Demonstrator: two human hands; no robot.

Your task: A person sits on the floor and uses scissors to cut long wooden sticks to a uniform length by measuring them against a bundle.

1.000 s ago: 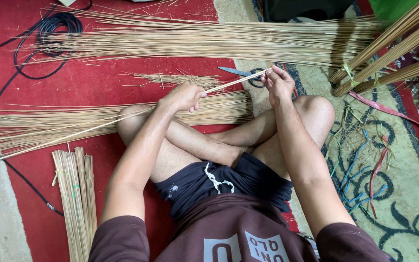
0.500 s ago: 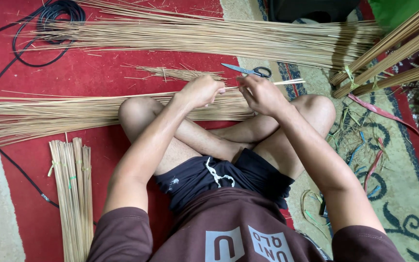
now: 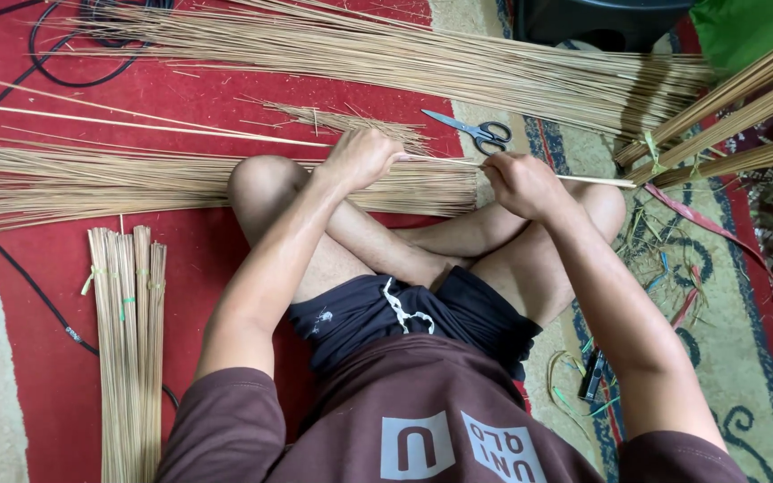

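Gripping one thin stick [image 3: 225,132] with both hands, left hand [image 3: 361,156] and right hand [image 3: 519,183] fingers closed around it, stretched level above loose stick pile [image 3: 136,179], scissors [image 3: 480,131] near for reach

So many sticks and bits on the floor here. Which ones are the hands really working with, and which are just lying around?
In hand:
- left hand
- right hand
- thin stick gripped by both

Lying about:
- scissors
- loose stick pile across the knees
- tied stick bundle
- black cable
- red carpet
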